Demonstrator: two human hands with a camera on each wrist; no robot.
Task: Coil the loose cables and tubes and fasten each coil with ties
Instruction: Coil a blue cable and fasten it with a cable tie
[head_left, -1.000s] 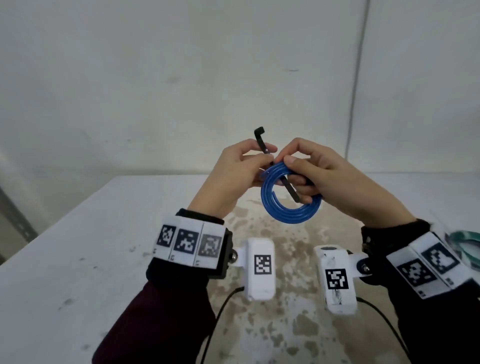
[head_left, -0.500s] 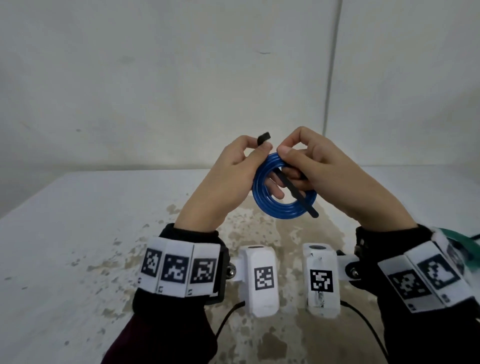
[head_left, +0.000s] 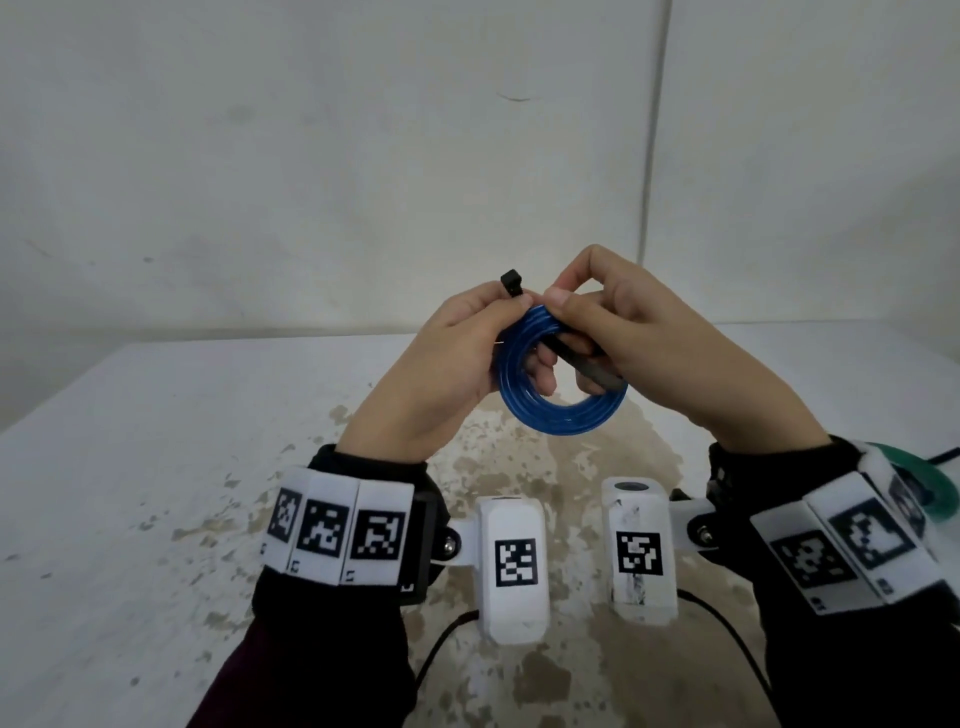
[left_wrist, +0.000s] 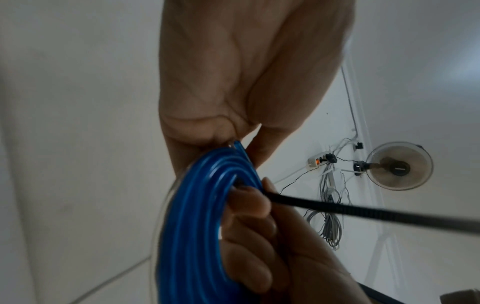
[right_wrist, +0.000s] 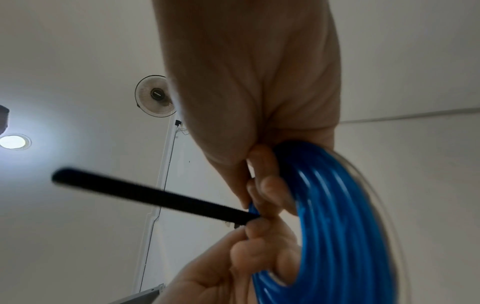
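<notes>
Your left hand (head_left: 441, 358) and right hand (head_left: 639, 332) pinch the blue tube coil (head_left: 561, 410) closed, so the black zip tie (head_left: 592, 366) can wrap it.

The blue tube (head_left: 563, 410) is wound into a small round ring of several loops, shiny and a bit see-through, and it is held up in the air above the table with its open middle facing the person. A thin black tie (head_left: 592, 366) goes through the ring at the top. Its square head (head_left: 511, 284) sticks up above the ring, and its long flat tail pokes out through the middle, slanting down to the right.
</notes>
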